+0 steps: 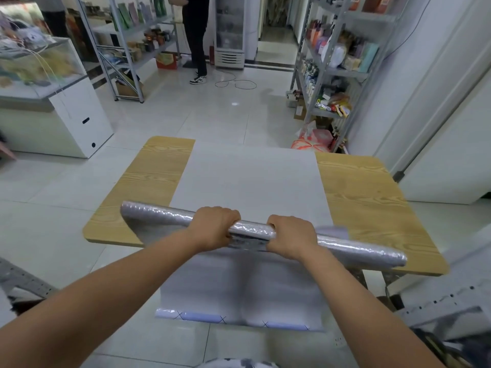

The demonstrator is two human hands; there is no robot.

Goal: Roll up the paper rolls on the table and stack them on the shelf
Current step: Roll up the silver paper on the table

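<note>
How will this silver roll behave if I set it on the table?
Probably rolls: the silver roll is long and round. Its glossy wrap looks slippery. The loose flap beside the left hand looks floppy and may unwind.

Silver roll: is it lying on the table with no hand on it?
No, the left hand and right hand both grip the silver roll near its middle.

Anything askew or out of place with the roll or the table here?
Yes. The silvery roll, gripped by the left hand and right hand, is slanted across the table, and its left end flares loose while the right end is tight. The white sheet hangs off the table's near edge.
</note>
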